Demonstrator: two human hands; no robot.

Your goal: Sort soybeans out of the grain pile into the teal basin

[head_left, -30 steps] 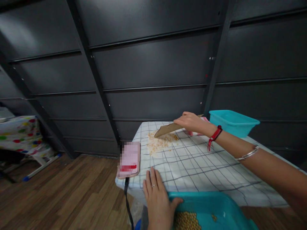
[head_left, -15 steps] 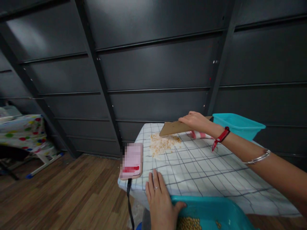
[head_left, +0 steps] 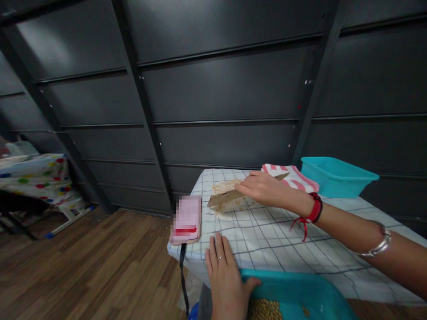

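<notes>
My right hand is closed on a brown cardboard piece, held on edge across a small heap of pale grain husks on the checked tablecloth. My left hand grips the near-left rim of a teal tub. Its fingers lie flat on the cloth and the thumb hooks inside the tub. The tub holds tan beans.
A pink phone with a dark cable sits at the table's left edge. A red-and-white striped cloth and a second teal tub stand at the far right. Behind is a dark panelled wall. A polka-dot covered stand is on the wooden floor to the left.
My right hand has drawn the cardboard nearer and to the left over the husks, covering part of the heap. The striped cloth is uncovered. The left hand stays on the tub.
</notes>
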